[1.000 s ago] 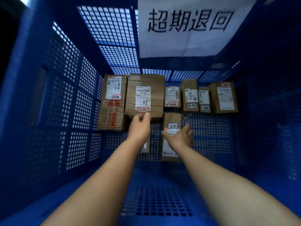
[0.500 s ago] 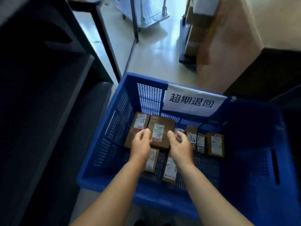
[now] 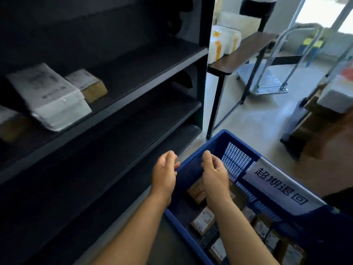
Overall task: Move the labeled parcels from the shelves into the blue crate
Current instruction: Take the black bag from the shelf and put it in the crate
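- Far left, on the upper shelf (image 3: 133,77) near its front edge: a white parcel (image 3: 51,96) lying flat, long axis running back-to-front and a bit angled, one corner poking past the shelf lip. Blurry, so I can't read the label.
- Touching its right side, a smaller brown box (image 3: 89,86) with a white label on top. There's also a sliver of another box (image 3: 9,127) at the far left edge, mostly cut off.
- The lower shelves look dark; can't make out anything on them.
- Left hand (image 3: 165,173): holding nothing, fingers loosely curled, hovering just outside the crate's left rim.
- Right hand (image 3: 214,173): also holding nothing, fingers loosely curled, hanging over the crate's left end.
- The bit that matters: the shelf parcels are up and to the left of both hands, well apart from them. The left hand is the nearer one, so I'd guess it leads the reach, probably for the brown box or the white parcel's overhanging corner.
- Blue crate (image 3: 215,142) sits on the floor at lower right, with a white sign (image 3: 282,186) of printed characters on its far wall.
- Inside it: a bunch of small labeled cardboard boxes (image 3: 203,220) lying flat along the bottom, with still plenty of room. So the job looks partway done, with at least two parcels left on the shelf.
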Demonstrator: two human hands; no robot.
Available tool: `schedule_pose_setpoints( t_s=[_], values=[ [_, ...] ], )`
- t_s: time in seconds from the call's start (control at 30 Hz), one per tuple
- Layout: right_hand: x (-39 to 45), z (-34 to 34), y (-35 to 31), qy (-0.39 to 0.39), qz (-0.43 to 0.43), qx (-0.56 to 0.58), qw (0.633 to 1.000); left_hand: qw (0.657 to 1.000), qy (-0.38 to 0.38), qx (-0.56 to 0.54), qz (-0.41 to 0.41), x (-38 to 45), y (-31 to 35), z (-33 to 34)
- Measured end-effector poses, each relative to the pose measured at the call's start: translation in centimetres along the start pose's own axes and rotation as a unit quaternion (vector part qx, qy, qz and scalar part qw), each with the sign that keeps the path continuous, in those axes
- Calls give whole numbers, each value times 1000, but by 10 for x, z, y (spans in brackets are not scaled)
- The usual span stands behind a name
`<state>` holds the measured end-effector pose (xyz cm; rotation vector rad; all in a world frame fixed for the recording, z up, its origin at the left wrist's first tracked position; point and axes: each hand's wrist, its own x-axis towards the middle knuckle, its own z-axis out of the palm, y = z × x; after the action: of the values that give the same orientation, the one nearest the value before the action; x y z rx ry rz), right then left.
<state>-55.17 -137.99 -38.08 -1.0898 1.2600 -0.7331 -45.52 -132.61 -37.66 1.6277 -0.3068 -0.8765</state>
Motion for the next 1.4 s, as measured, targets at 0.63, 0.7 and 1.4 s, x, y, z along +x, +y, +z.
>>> schedule_pose_setpoints(
  t_s=[0.63,0.7,1.4],
  values=[
    [-202,260,-43,-318,-73,-54,944,947,272,-132,105,-105,68,-304],
    [-226,282,-41,-336,-78,-57,937,941,287,-146,108,-116,68,-332],
    [-409,441,4,-485,-99,-86,864,868,427,-212,142,-208,43,-550]
  ],
)
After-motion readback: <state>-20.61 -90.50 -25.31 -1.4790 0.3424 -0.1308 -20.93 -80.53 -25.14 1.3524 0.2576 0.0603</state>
